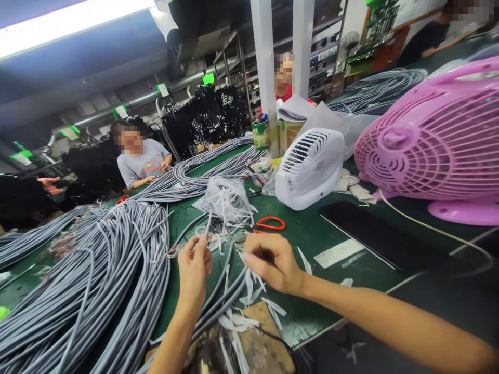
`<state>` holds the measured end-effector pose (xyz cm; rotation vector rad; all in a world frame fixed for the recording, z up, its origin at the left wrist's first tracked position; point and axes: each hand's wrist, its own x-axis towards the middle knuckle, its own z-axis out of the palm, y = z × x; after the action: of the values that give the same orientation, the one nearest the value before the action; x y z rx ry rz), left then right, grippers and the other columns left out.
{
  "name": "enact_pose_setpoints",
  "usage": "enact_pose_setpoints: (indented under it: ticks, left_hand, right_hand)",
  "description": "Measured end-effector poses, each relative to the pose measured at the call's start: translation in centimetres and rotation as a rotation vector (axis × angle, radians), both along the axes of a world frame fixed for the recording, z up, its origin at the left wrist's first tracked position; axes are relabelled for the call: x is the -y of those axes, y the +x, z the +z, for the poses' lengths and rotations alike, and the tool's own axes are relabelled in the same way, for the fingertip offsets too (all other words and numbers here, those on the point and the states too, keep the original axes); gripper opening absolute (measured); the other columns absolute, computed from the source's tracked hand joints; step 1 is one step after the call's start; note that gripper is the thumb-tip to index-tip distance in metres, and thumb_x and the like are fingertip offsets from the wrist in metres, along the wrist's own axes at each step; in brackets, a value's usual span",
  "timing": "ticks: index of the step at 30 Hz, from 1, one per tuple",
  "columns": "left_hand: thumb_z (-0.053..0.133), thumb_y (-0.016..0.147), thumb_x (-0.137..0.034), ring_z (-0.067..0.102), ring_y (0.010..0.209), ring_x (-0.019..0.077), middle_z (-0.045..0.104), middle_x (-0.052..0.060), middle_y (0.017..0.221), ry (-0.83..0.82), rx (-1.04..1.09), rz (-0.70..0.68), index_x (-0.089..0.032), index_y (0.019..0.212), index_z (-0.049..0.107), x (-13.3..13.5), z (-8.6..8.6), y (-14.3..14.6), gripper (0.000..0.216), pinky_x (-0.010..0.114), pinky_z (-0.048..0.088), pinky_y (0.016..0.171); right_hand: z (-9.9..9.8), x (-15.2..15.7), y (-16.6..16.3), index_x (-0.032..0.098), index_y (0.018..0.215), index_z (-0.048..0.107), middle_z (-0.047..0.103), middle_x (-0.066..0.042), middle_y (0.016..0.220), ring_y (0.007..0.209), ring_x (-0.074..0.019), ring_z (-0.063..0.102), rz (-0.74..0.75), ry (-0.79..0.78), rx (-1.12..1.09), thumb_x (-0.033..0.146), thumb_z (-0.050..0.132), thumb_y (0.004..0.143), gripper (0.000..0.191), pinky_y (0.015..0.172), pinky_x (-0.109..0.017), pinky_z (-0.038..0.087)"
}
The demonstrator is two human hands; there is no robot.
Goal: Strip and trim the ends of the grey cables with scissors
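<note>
My left hand is closed in a pinch on a thin grey cable, whose end sticks up past the fingertips. Fine reddish wires show beside that hand. Just to the right, my right hand is curled shut, its fingertips near some thin stripped wires; what they grip is hidden. Beyond the right hand lie scissors with orange handles. A clear plastic bag with white strips sits past both hands. More grey cables run below and between them.
Large bundles of grey cable cover the left of the green table. A white fan, a pink fan and a black mat stand or lie at right. White strips litter the near edge. A co-worker sits across.
</note>
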<state>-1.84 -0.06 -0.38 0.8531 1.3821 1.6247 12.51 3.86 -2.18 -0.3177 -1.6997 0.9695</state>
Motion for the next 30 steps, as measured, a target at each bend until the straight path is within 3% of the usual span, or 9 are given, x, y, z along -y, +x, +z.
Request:
enact_pose_setpoints:
  ticks: [2, 5, 9, 13, 18, 21, 25, 30]
  left_hand:
    - [0.071, 0.060, -0.040, 0.023, 0.035, 0.0001, 0.039, -0.010, 0.045, 0.031, 0.002, -0.092, -0.015, 0.069, 0.050, 0.2, -0.3, 0.1, 0.034, 0.013, 0.016, 0.035]
    - [0.069, 0.065, -0.038, 0.035, 0.041, 0.0025, 0.051, -0.005, 0.055, 0.066, -0.016, -0.225, -0.014, 0.086, 0.055, 0.6, -0.9, 0.6, 0.035, 0.014, 0.026, 0.040]
    - [0.068, 0.067, -0.038, 0.031, 0.040, 0.0026, 0.052, -0.006, 0.054, 0.050, -0.027, -0.282, -0.018, 0.091, 0.049, 1.0, -1.0, 0.9, 0.037, 0.014, 0.022, 0.039]
    - [0.071, 0.062, -0.041, 0.020, 0.036, 0.0004, 0.048, -0.008, 0.048, 0.028, -0.006, -0.276, -0.019, 0.085, 0.043, 1.3, -0.2, 0.9, 0.042, 0.012, 0.014, 0.037]
    - [0.070, 0.065, -0.042, 0.029, 0.037, 0.0025, 0.048, -0.008, 0.046, 0.087, -0.108, -0.170, -0.021, 0.090, 0.046, 2.4, 0.8, 1.2, 0.041, 0.011, 0.017, 0.037]
    - [0.067, 0.066, -0.046, 0.036, 0.037, 0.0051, 0.055, -0.003, 0.049, 0.042, -0.265, -0.142, -0.017, 0.084, 0.055, 2.3, 1.0, 0.9, 0.036, 0.014, 0.025, 0.036]
    - [0.067, 0.063, -0.044, 0.041, 0.039, 0.0082, 0.053, 0.000, 0.046, -0.011, -0.522, -0.119, -0.013, 0.054, 0.059, 1.5, 0.6, -0.2, 0.033, 0.020, 0.031, 0.039]
    - [0.065, 0.067, -0.029, 0.047, 0.048, 0.0116, 0.055, -0.001, 0.051, 0.163, -0.856, 0.061, -0.016, 0.057, 0.060, 1.8, -0.4, -0.3, 0.016, 0.021, 0.035, 0.046]
  right_hand:
    - [-0.4, -0.6, -0.4, 0.016, 0.071, 0.049, 0.047, 0.004, 0.061, 0.038, -0.0020, 0.027, -0.120, -0.162, 0.008, 0.026, 0.056, 0.073, 0.011, 0.036, -0.017, 0.020]
    - [-0.7, -1.5, -0.9, 0.015, 0.095, 0.053, 0.056, 0.001, 0.076, 0.036, 0.0001, 0.027, -0.079, -0.293, 0.047, 0.031, 0.063, 0.069, 0.032, 0.033, -0.016, 0.020]
    - [-0.4, -1.7, -1.1, 0.012, 0.078, 0.063, 0.060, -0.001, 0.069, 0.045, -0.0044, 0.042, 0.029, -0.246, 0.134, 0.029, 0.061, 0.073, 0.018, 0.037, -0.016, 0.029]
    - [-0.4, -1.8, -1.2, 0.012, 0.072, 0.066, 0.064, -0.002, 0.065, 0.054, -0.0094, 0.053, -0.043, -0.168, 0.180, 0.018, 0.056, 0.076, 0.012, 0.044, -0.017, 0.038]
    - [-1.1, -3.9, -1.2, 0.013, 0.067, 0.066, 0.066, -0.003, 0.062, 0.058, -0.0135, 0.059, -0.366, -0.134, 0.277, 0.011, 0.055, 0.071, 0.012, 0.054, -0.022, 0.046]
    - [-0.8, -4.4, -0.8, 0.014, 0.067, 0.063, 0.063, -0.002, 0.060, 0.054, -0.0124, 0.056, -0.469, -0.153, 0.166, 0.014, 0.053, 0.072, 0.011, 0.049, -0.020, 0.044]
    - [0.0, -2.7, -0.3, 0.015, 0.058, 0.057, 0.052, 0.002, 0.047, 0.040, -0.0068, 0.041, -0.434, -0.030, 0.010, 0.030, 0.050, 0.079, 0.027, 0.039, -0.017, 0.032]
    - [-0.1, -1.0, -0.8, 0.015, 0.057, 0.056, 0.049, 0.003, 0.047, 0.039, -0.0059, 0.037, -0.227, 0.223, 0.116, 0.048, 0.060, 0.074, 0.037, 0.039, -0.019, 0.029]
